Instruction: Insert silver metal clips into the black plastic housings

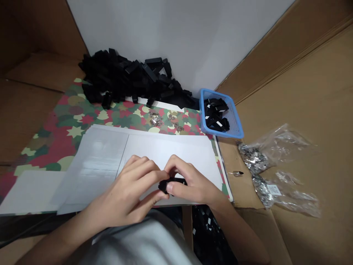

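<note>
Grey shirt front (138, 244) is filling the near edge. Small black plastic part (176, 181) is being pinched between left hand (129, 187) and right hand (193, 180), over white paper sheet (168, 154). Both grips are clenched on it. Its shape is being hidden by the fingers (172, 188); any join cannot be made out.

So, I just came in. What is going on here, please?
A person is holding a small black plastic piece with the left hand and the right hand, over white paper sheets on a camouflage-pattern mat. Beyond the sheets, small metal parts lie on the mat, near a heap of black plastic pieces. A blue plastic basket holds more black pieces. Clear plastic bags of metal parts lie on cardboard to the right.
</note>
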The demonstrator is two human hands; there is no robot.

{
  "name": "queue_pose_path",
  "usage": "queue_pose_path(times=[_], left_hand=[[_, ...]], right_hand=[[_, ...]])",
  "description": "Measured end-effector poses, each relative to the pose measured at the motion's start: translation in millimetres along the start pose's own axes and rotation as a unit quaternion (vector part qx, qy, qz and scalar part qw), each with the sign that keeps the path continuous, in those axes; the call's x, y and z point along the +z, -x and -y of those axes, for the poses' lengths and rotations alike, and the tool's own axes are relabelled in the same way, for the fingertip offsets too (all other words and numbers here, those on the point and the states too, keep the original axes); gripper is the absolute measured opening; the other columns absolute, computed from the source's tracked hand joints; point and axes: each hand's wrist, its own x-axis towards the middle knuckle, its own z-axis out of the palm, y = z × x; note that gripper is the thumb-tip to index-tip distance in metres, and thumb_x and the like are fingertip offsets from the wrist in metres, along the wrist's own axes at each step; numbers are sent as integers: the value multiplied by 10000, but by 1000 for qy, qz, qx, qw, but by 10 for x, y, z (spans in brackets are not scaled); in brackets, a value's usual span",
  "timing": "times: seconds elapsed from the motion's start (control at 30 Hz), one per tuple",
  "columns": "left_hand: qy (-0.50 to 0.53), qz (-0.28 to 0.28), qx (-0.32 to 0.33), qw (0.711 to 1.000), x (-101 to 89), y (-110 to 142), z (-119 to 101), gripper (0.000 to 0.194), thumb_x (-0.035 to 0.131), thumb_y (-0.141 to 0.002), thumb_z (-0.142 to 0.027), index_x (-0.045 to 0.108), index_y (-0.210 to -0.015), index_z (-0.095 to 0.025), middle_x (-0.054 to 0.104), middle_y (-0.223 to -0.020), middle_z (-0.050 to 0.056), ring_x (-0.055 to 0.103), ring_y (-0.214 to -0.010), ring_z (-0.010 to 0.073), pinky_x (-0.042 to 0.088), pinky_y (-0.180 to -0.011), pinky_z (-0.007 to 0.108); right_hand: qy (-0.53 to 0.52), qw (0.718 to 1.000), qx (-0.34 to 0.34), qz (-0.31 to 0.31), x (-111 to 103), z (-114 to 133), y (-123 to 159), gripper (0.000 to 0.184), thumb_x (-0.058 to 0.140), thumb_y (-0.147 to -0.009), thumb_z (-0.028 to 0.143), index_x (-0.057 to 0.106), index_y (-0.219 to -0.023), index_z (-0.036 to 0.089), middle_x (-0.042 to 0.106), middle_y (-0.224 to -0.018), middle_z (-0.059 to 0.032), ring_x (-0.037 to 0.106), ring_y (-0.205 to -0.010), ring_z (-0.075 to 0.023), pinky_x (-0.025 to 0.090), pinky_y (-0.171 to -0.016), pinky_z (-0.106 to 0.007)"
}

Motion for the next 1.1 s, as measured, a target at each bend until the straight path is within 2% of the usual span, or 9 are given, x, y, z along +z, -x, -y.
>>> queue_pose_path(times=[0.23,0.63,0.9,1.0,1.1], left_hand=[[10,10,2,1000,0,23,-9,117,506,-937,-156,503,-1051,-183,548,-834,11,481,-747,166,297,-716,323],[9,1,14,1000,11,-4,-55,53,502,-958,-217,513,-961,-166,566,-764,-5,486,-683,152,290,-687,321],[10,-1,3,1000,40,-1,-44,63,479,-966,-217,509,-998,-171,561,-771,-7,501,-694,152,307,-692,320],[18,3,-9,1000,30,3,-25,82,504,-945,-197,507,-1026,-182,570,-810,1,512,-732,161,329,-706,320],[61,-2,-36,997,17,-5,-17,163,553,-905,-188,511,-1062,-188,571,-875,11,523,-788,163,378,-726,306]], right_hand=[[-68,997,1,-22,68,-58,9,130,592,-739,254,480,-787,208,490,-695,46,452,-650,-125,345,-616,-251],[-103,994,10,-24,116,-144,59,131,595,-732,217,474,-780,207,499,-704,56,452,-643,-110,338,-605,-236],[-117,993,14,-27,124,-170,51,150,600,-765,261,462,-784,206,468,-708,57,437,-645,-107,332,-607,-234],[-105,994,5,3,57,-211,69,179,603,-806,316,469,-857,208,502,-775,38,493,-710,-124,374,-655,-246],[-45,999,-14,24,-7,-280,139,304,655,-799,355,473,-1001,221,590,-949,-13,572,-866,-176,426,-744,-294]])
